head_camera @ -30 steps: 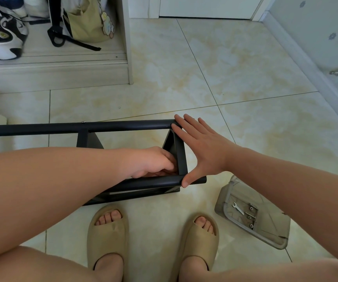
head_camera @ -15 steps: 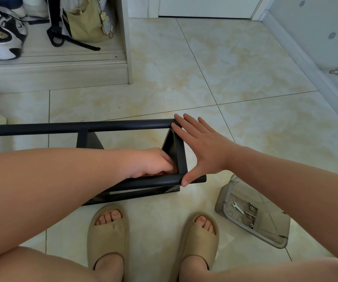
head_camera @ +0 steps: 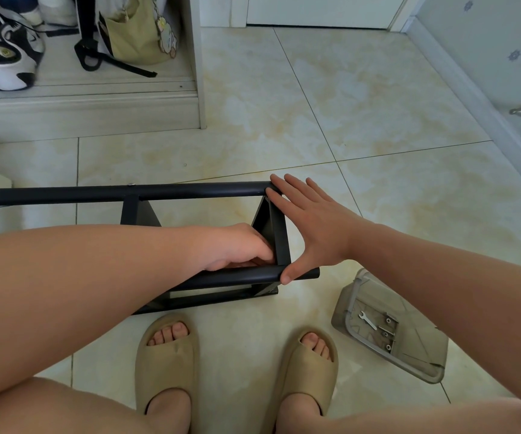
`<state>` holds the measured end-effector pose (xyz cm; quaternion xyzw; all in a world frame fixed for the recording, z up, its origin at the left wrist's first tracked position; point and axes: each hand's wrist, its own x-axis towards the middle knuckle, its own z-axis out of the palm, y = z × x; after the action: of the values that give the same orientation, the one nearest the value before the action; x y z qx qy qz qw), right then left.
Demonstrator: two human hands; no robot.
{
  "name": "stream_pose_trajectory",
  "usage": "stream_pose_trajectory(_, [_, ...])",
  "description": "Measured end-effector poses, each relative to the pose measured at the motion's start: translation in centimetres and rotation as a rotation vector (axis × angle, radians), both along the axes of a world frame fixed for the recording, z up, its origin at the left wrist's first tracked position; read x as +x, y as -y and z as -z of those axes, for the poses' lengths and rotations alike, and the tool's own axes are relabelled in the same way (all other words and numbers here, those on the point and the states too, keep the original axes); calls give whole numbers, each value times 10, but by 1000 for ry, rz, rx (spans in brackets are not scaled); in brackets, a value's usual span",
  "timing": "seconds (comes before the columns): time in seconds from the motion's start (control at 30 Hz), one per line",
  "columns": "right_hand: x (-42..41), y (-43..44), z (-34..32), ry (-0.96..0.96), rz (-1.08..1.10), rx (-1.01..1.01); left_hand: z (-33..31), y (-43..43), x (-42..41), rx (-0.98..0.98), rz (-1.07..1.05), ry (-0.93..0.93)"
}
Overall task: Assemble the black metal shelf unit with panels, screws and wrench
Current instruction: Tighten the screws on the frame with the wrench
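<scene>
Pressing R hand (head_camera: 312, 227) flat on frame (head_camera: 190, 190) end edge

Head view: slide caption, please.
Right hand flat against end of black shelf frame, left hand tucked inside; wrench lies in tray.

Black-and-white sneaker (head_camera: 2, 57) and olive bag (head_camera: 134, 39) on a cabinet ledge (head_camera: 80, 101), beige slippers (head_camera: 166, 355) on tiled floor (head_camera: 362, 104).

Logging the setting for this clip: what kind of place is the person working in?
Probably a home entryway: a glossy tiled floor, an open low cabinet holding sneakers and a tote bag, and a white door at the far end.
</scene>
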<state>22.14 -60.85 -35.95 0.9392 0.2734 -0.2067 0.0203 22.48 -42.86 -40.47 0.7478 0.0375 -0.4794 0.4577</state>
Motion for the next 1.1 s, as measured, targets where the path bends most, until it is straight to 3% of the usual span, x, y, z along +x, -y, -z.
stream_pose_trajectory(1.1, [-3, 0, 1, -6, 25, 21, -4, -2, 0, -102, -5, -114])
